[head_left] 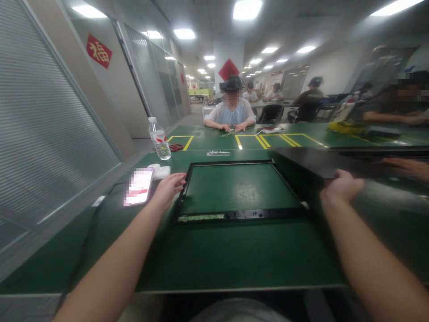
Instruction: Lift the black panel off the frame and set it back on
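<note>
My right fingers [342, 174] grip the dark panel [308, 162] by its edge; left fingers [178, 180] loosely extended beside black frame [264, 214]. Weak right grip could drop panel onto frame.

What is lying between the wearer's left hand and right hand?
In the head view, a black frame lies between the left hand and the right hand; green tabletop shows through its opening.

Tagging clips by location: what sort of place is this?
Probably a shared workroom: a green table marked with yellow tape, a black frame lying on it, and a person seated across, with others farther back.
</note>
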`<state>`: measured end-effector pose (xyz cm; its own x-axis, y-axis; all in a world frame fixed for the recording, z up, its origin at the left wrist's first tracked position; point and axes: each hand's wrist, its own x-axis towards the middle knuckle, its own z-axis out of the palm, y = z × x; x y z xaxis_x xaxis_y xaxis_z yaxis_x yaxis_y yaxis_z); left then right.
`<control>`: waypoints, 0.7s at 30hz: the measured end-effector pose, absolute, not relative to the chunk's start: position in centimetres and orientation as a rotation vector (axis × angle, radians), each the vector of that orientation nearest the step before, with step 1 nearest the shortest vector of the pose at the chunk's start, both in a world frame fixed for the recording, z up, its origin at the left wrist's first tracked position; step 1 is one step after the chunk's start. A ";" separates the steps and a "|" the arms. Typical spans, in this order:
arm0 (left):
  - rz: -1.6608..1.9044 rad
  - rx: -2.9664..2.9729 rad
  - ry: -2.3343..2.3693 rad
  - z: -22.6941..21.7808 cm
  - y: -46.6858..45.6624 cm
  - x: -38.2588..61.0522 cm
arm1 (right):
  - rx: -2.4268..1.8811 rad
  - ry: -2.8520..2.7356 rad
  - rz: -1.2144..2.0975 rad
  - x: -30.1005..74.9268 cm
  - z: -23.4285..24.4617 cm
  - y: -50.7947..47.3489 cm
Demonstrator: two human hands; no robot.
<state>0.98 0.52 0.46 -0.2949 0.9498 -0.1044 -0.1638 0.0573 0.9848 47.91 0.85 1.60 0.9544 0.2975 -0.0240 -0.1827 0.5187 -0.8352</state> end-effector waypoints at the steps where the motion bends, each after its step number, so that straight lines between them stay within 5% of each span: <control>1: 1.432 0.882 1.354 0.5 0.5 1.0 | -0.993 -0.126 0.283 47.9 1.6 0.8; 21: 1.337 1.167 1.491 -0.2 0.7 0.8 | -1.182 -0.043 0.328 49.6 -0.6 1.8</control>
<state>0.79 0.72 -0.25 -0.2539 0.9671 0.0162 0.1207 0.0151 0.9926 49.62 1.75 -0.64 0.9517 0.2744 -0.1375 -0.2291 0.3371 -0.9131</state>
